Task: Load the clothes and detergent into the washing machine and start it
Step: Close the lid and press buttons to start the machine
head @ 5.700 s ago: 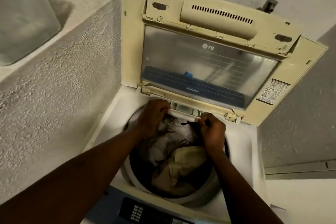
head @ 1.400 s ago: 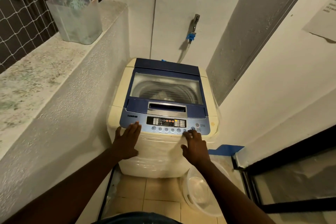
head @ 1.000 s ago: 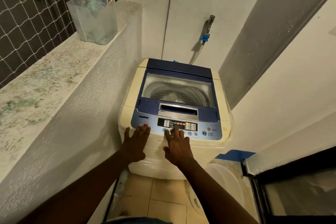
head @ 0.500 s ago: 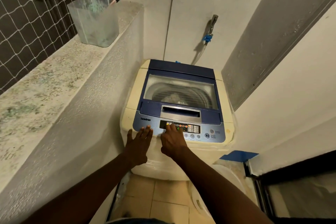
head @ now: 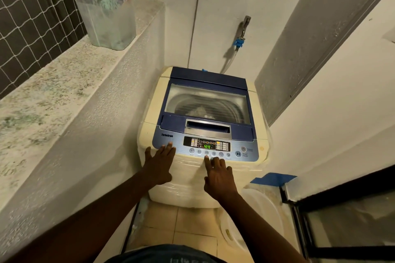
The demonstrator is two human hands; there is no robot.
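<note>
The cream and blue top-loading washing machine (head: 149, 113) stands in the corner with its glass lid (head: 207, 102) shut. Pale clothes (head: 198, 111) show dimly through the glass. The control panel (head: 206, 147) is lit and its green display reads 44. My left hand (head: 159, 165) lies flat on the machine's front left corner, fingers spread, holding nothing. My right hand (head: 217, 174) hovers at the panel's lower edge, its fingertips at the row of round buttons. The start/pause button (head: 238, 153) sits to the right of that hand.
A rough wall with a speckled ledge (head: 53, 83) runs along the left and carries a clear plastic container (head: 106, 19). A tap with a blue hose fitting (head: 240, 37) is on the back wall. A white basin (head: 254, 220) lies on the tiled floor at the right, beside a dark-framed door (head: 342, 215).
The lid was open with both hands at the drum; it is now shut. My right hand slid along the panel, and it has just pulled back to the lower edge. The display now shows 44.
</note>
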